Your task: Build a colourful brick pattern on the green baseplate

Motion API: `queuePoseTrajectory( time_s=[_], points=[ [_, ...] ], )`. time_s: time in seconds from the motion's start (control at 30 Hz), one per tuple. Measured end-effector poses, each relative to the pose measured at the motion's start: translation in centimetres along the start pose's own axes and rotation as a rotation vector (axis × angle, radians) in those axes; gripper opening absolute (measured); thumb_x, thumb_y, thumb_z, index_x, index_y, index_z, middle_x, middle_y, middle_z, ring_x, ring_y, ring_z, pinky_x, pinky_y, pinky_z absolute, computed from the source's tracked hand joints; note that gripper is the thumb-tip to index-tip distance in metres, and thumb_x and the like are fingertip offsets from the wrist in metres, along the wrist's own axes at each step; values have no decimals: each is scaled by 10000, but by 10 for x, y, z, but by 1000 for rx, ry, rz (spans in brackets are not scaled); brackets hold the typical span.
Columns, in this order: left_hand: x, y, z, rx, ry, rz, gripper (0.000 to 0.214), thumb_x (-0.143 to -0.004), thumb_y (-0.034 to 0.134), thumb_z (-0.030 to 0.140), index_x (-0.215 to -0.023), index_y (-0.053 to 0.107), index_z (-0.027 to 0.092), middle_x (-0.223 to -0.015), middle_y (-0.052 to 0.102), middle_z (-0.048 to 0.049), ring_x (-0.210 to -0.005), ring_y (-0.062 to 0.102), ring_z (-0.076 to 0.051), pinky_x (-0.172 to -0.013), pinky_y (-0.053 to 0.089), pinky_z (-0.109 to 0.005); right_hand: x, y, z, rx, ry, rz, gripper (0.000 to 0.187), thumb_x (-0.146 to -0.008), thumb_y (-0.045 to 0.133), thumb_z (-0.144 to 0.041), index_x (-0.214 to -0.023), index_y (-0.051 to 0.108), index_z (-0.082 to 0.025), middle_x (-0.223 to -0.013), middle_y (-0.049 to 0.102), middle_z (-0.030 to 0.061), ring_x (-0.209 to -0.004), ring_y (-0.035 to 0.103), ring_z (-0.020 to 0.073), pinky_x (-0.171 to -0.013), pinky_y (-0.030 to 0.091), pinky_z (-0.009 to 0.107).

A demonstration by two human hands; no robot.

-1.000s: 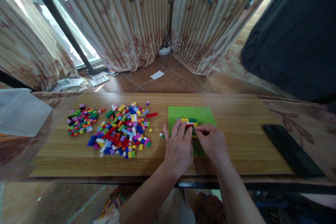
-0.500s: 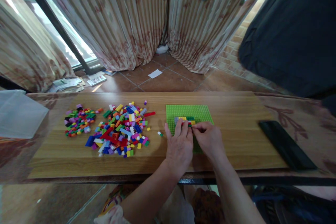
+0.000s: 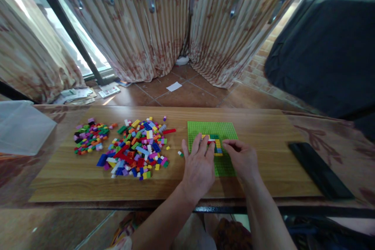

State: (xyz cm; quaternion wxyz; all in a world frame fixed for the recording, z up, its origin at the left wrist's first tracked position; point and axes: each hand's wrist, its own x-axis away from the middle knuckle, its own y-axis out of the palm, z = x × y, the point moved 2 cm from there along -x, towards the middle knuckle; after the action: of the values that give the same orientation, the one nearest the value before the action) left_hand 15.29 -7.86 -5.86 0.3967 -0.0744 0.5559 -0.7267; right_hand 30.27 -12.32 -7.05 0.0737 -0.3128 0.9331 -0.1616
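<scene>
Both hands rest on the near bench (image 3: 272,179). My left hand (image 3: 199,166) lies spread flat, fingertips on the green baseplate (image 3: 224,128). My right hand (image 3: 243,159) has its grip pressed together against the small brick stack (image 3: 214,144) just ahead. I judge these bricks light, hard and slick, best pinched by the side walls. Well left of the grip lies a loose brick pile (image 3: 136,146).

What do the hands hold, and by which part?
Left hand: nothing, flat on green baseplate. Right hand: fingertips closed beside brick build; cannot tell.
</scene>
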Motion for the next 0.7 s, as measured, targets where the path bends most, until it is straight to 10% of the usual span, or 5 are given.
queuePoseTrajectory(
  time_s=[0.23, 0.7],
  points=[
    [-19, -35, -45, 200, -148, 343, 250, -910, 505, 191, -1104, 662, 190, -1219, 680, -99, -1235, 538, -271, -1101, 326, -543, 7, 2, -11, -47, -120, 205, 243, -743, 685, -384, -843, 743, -171, -758, 722, 53, -659, 639, 181, -647, 503, 322],
    [-12, -89, -131, 780, -648, 880, 281, -873, 549, 335, -664, 656, 180, -622, 625, 17, -630, 564, -120, -629, 433, -222, 57, 60, -48, 132, -551, -215, 125, -891, 597, -294, -901, 701, -226, -885, 699, 21, -771, 633, 148, -697, 499, 285]
  ],
)
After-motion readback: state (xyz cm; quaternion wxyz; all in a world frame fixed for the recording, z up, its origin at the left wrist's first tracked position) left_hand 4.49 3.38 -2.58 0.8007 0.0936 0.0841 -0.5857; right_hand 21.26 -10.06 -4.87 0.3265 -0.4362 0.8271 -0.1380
